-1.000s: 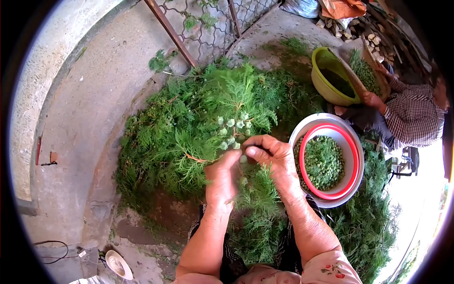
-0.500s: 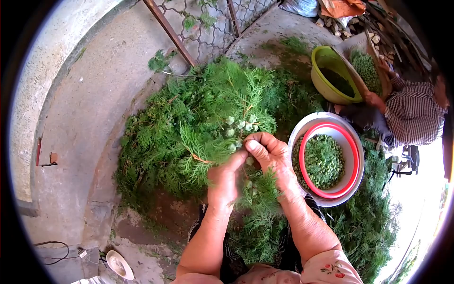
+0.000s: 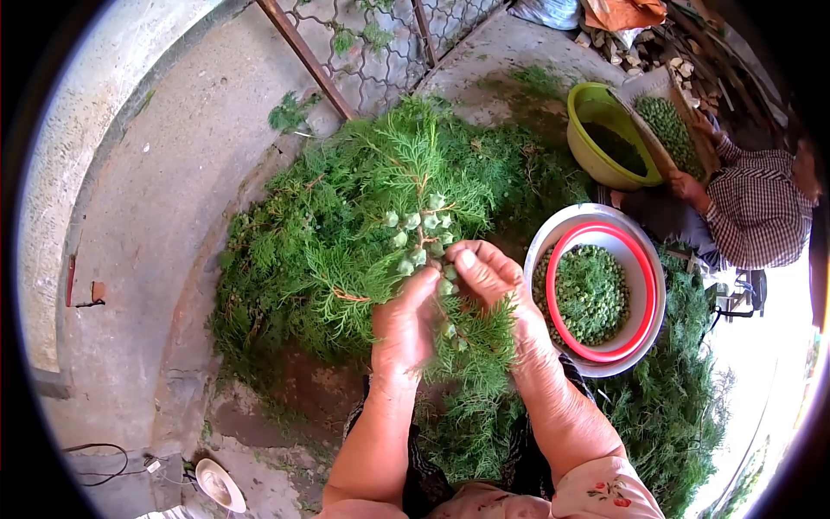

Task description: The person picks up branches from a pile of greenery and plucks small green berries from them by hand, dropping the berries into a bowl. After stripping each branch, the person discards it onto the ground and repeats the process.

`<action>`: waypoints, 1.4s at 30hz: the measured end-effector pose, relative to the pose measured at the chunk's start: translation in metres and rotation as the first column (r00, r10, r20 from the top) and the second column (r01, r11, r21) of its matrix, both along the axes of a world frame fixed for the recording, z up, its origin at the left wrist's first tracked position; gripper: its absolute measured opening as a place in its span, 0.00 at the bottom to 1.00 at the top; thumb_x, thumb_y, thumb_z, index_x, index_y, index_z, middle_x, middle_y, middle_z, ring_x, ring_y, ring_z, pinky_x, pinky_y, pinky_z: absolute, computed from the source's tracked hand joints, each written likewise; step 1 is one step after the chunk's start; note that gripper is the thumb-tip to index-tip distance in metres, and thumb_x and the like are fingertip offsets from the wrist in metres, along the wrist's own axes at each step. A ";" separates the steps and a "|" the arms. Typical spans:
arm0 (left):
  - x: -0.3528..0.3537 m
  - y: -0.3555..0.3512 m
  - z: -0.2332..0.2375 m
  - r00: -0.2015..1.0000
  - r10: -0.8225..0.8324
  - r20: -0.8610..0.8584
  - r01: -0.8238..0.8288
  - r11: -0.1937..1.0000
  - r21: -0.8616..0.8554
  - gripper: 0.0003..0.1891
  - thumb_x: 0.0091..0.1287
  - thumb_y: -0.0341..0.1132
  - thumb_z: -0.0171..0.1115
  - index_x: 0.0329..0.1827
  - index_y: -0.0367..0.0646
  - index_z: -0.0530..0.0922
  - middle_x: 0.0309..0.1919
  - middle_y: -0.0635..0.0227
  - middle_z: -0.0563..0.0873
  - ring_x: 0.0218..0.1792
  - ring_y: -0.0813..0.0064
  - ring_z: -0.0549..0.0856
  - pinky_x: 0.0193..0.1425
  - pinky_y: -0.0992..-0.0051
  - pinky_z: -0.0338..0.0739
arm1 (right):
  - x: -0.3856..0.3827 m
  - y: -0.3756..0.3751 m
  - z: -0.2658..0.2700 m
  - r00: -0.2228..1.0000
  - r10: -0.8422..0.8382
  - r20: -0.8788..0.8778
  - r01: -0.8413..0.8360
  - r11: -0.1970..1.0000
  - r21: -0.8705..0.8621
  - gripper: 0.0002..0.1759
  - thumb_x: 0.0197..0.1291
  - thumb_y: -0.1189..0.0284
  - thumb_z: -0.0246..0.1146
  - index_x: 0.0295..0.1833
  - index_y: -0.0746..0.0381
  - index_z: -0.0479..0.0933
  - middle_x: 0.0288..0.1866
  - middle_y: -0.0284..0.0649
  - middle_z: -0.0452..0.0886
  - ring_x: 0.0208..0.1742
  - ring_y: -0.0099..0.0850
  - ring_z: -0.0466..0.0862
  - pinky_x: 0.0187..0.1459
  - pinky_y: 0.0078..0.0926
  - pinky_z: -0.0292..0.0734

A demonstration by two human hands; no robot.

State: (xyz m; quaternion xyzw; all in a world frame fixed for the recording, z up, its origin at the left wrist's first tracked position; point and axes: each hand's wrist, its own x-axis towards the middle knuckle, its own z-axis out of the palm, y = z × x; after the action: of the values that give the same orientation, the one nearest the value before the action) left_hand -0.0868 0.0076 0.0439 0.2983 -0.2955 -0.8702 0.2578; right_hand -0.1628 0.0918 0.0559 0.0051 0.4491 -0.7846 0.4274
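Observation:
A green conifer sprig (image 3: pixel 422 186) with pale green cones (image 3: pixel 418 233) stands up between my two hands, over a big heap of cut branches (image 3: pixel 285 233). My left hand (image 3: pixel 404 333) is closed round the lower stem of the sprig, its thumb against the stem. My right hand (image 3: pixel 494 281) has thumb and forefinger pinched beside the cones at the sprig's right side; what lies between the fingertips is too small to name. Right of my right hand, a metal basin (image 3: pixel 536 246) holds a red-rimmed sieve (image 3: pixel 650 298) full of small green cones and leaf bits.
At the upper right, a person in a checked shirt (image 3: pixel 756 208) holds a tray (image 3: pixel 644 130) of green cones beside a yellow-green tub (image 3: pixel 588 156). More branches (image 3: pixel 666 398) lie at the lower right. A pale hat (image 3: pixel 216 484) rests at the lower left, near a metal grille gate (image 3: pixel 311 60) farther up.
The sprig has turned more upright and its cones show more clearly. My right fingers have shifted slightly. The other person's tray has tilted a little and shows more cones.

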 end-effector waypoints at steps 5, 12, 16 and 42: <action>0.001 0.002 0.002 1.000 -0.019 0.020 0.021 0.997 -0.073 0.13 0.55 0.28 0.63 0.45 0.40 0.76 0.37 0.70 0.82 0.39 0.77 0.79 0.45 0.77 0.73 | 0.000 0.000 -0.009 0.985 0.073 -0.157 -0.073 0.997 0.007 0.08 0.59 0.68 0.61 0.40 0.62 0.75 0.28 0.28 0.77 0.27 0.16 0.75 0.29 0.13 0.70; 0.001 0.001 0.006 1.000 -0.017 -0.011 0.018 0.999 0.043 0.12 0.55 0.31 0.64 0.42 0.38 0.78 0.38 0.69 0.81 0.42 0.77 0.77 0.52 0.77 0.68 | 0.003 0.001 -0.001 1.000 0.016 0.015 -0.016 0.998 -0.053 0.10 0.61 0.67 0.59 0.42 0.61 0.75 0.30 0.29 0.78 0.28 0.17 0.76 0.29 0.13 0.71; 0.001 0.001 0.012 0.998 -0.044 -0.034 0.043 0.998 -0.041 0.15 0.57 0.33 0.63 0.45 0.37 0.76 0.41 0.69 0.80 0.44 0.77 0.76 0.54 0.77 0.66 | 0.003 0.000 -0.005 0.998 0.049 0.032 -0.045 0.994 -0.101 0.09 0.60 0.69 0.60 0.43 0.62 0.75 0.31 0.29 0.78 0.29 0.18 0.76 0.29 0.13 0.71; 0.001 -0.004 -0.003 0.999 0.036 -0.026 -0.032 0.989 0.142 0.08 0.56 0.32 0.65 0.39 0.44 0.79 0.35 0.74 0.81 0.39 0.78 0.77 0.47 0.78 0.68 | -0.004 0.008 -0.009 0.975 -0.053 0.217 0.103 0.969 -0.226 0.11 0.57 0.72 0.55 0.46 0.61 0.71 0.39 0.37 0.75 0.36 0.27 0.78 0.36 0.26 0.77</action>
State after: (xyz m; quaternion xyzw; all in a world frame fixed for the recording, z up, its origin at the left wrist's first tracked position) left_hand -0.0860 0.0032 0.0407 0.3082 -0.2242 -0.8886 0.2553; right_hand -0.1665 0.0995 0.0469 0.0545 0.3045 -0.8438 0.4385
